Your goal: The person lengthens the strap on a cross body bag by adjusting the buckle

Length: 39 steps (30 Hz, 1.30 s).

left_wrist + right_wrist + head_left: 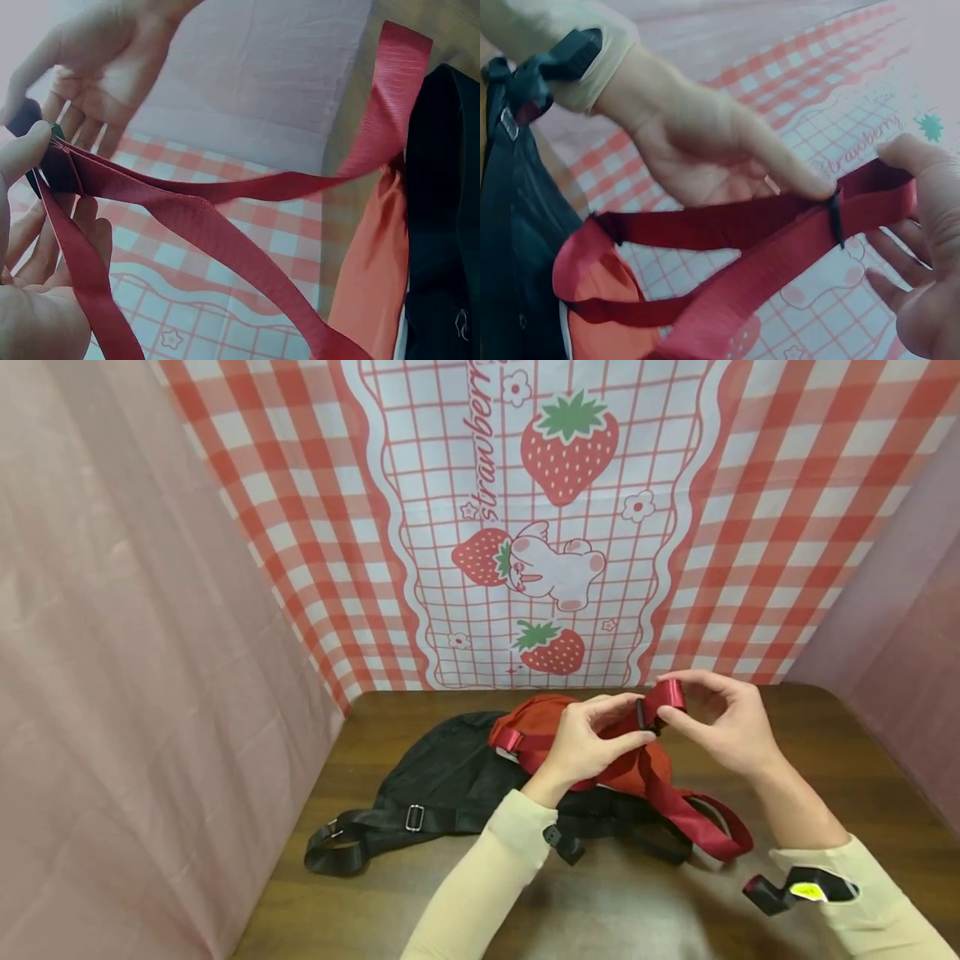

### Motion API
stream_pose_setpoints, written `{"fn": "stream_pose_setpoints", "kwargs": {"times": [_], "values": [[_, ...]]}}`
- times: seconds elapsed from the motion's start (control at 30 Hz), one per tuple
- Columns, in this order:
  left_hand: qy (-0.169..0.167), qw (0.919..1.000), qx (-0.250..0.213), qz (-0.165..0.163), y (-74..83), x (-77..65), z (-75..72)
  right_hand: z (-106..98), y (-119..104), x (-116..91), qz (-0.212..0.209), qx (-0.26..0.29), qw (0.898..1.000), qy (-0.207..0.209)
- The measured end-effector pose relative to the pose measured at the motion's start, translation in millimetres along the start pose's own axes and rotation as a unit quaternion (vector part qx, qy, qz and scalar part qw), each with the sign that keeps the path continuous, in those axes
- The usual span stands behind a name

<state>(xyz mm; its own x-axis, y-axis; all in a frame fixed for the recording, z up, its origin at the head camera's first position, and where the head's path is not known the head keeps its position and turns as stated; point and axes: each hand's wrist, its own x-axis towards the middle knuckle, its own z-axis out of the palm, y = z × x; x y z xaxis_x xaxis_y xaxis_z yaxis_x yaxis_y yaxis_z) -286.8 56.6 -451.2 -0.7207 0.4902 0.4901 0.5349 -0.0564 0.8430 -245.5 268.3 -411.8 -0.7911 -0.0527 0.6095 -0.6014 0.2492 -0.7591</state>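
Both hands are raised over the bags, working on a shiny red strap (667, 695). My left hand (588, 745) pinches the strap at a thin black slider buckle (642, 714), also visible in the right wrist view (836, 217). Just right of it, my right hand (727, 722) holds a folded loop of the strap between thumb and fingers. From the buckle, lengths of strap run down to an orange-red bag (543, 708). One strap loop hangs toward the table at the right. Part of the bag is hidden behind my left hand.
A black bag (442, 768) lies partly under the orange-red one, its black strap (337, 852) with a metal slider reaching left. Beneath them is a brown wooden table (315, 910). Behind stands a strawberry-print checked cloth (300, 485); pink cloth (112, 652) hangs at the sides.
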Motion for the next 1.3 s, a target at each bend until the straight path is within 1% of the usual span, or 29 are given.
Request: {"fn": "stream_pose_setpoints", "kwargs": {"times": [0.1, 0.17, 0.23, 0.3, 0.37, 0.43, 0.5, 0.53, 0.57, 0.6, 0.67, 0.73, 0.8, 0.87, 0.9, 0.97, 1.1, 1.23, 1.3], "values": [[0.004, 1.0000, 0.000, 0.000, -0.5, 0.2, 0.0, 0, 0, 2, -0.010, 0.087, 0.996, 0.006], [0.006, 1.0000, 0.003, -0.002, -0.9, 0.2, 0.6, 2, 1, 3, -0.011, 0.115, 0.993, -0.003], [0.007, 1.0000, 0.001, -0.006, -1.0, -0.2, 1.1, 4, 2, 3, -0.005, 0.121, 0.993, -0.014], [0.008, 1.0000, -0.001, -0.005, -2.1, 0.2, 1.6, 5, 1, 4, 0.002, 0.111, 0.994, -0.015], [0.008, 1.0000, -0.001, -0.002, -2.8, 0.8, 1.7, 6, 1, 6, 0.006, 0.109, 0.994, 0.002], [0.010, 0.9999, -0.007, -0.001, -2.8, 1.6, 1.2, 5, 1, 6, 0.004, 0.123, 0.992, 0.017], [0.017, 0.9997, -0.018, -0.003, -2.2, 2.5, 0.2, 5, 3, 6, 0.007, 0.128, 0.992, 0.020], [0.021, 0.9994, -0.026, -0.005, -1.1, 2.9, -0.5, 4, 4, 5, 0.011, 0.114, 0.993, 0.018], [0.027, 0.9989, -0.037, -0.009, 0.0, 3.2, -1.2, 4, 6, 3, 0.016, 0.088, 0.996, 0.008], [0.032, 0.9983, -0.047, -0.010, 1.5, 3.4, -2.1, 3, 9, 0, 0.023, 0.060, 0.998, -0.007], [0.042, 0.9970, -0.064, -0.012, 4.5, 3.8, -3.8, 3, 14, -7, 0.041, -0.007, 0.998, -0.038], [0.047, 0.9960, -0.076, -0.008, 7.5, 4.5, -5.3, 4, 20, -14, 0.046, -0.084, 0.993, -0.069], [0.050, 0.9954, -0.081, -0.006, 9.3, 5.2, -6.4, 6, 26, -19, 0.042, -0.126, 0.987, -0.087], [0.051, 0.9949, -0.086, -0.009, 9.7, 5.9, -6.6, 9, 30, -21, 0.027, -0.161, 0.983, -0.085], [0.051, 0.9947, -0.088, -0.012, 9.6, 6.2, -6.4, 10, 32, -22, 0.018, -0.174, 0.981, -0.081], [0.049, 0.9945, -0.091, -0.018, 8.8, 6.6, -5.8, 12, 35, -23, -0.001, -0.184, 0.980, -0.072], [0.047, 0.9944, -0.092, -0.024, 8.1, 6.8, -5.5, 14, 40, -28, -0.020, -0.185, 0.980, -0.066], [0.062, 0.9935, -0.092, -0.025, 12.4, 6.2, -7.1, 13, 45, -36, -0.014, -0.186, 0.979, -0.086], [0.061, 0.9932, -0.095, -0.027, 15.1, 5.5, -6.1, 10, 48, -43, -0.009, -0.194, 0.976, -0.097]]}}
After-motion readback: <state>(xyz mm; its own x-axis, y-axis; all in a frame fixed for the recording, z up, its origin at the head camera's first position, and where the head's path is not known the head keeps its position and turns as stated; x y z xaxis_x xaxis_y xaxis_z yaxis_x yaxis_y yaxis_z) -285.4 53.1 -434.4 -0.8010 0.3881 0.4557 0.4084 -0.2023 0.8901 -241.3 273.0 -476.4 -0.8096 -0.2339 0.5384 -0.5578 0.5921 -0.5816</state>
